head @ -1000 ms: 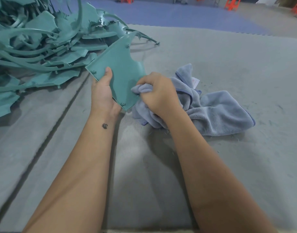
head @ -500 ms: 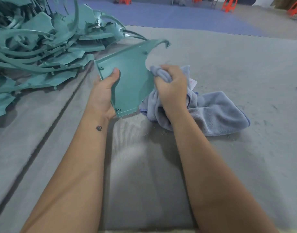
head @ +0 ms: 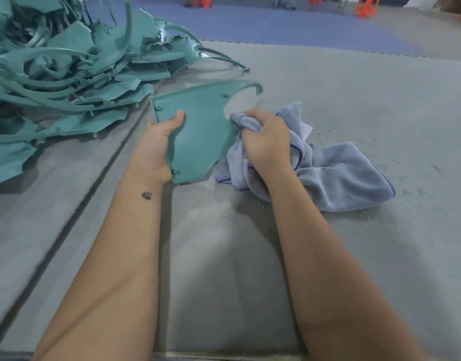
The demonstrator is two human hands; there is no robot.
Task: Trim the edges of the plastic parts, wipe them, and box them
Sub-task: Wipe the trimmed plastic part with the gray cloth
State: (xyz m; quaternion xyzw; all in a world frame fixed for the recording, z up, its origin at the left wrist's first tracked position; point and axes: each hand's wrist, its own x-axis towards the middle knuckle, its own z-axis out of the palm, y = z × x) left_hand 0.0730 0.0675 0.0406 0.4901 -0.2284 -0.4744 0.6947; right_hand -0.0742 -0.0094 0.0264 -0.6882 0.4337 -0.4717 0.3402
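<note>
Matting [head: 354, 105] (grey) underlies left hand [head: 156, 147] gripping teal part [head: 203, 131], right hand [head: 266, 142] clutching cloth [head: 336, 178].

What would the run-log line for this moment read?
phase: wiping | left hand: holds teal plastic part | right hand: grips blue cloth at part's edge | boxed: not yet

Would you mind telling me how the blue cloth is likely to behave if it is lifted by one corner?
The cloth would probably hang limp: it lies crumpled in soft folds, bunched in the right hand. It looks light, since its fluffy pile seems thin. It should grip rather than slide on the grey mat.
</note>
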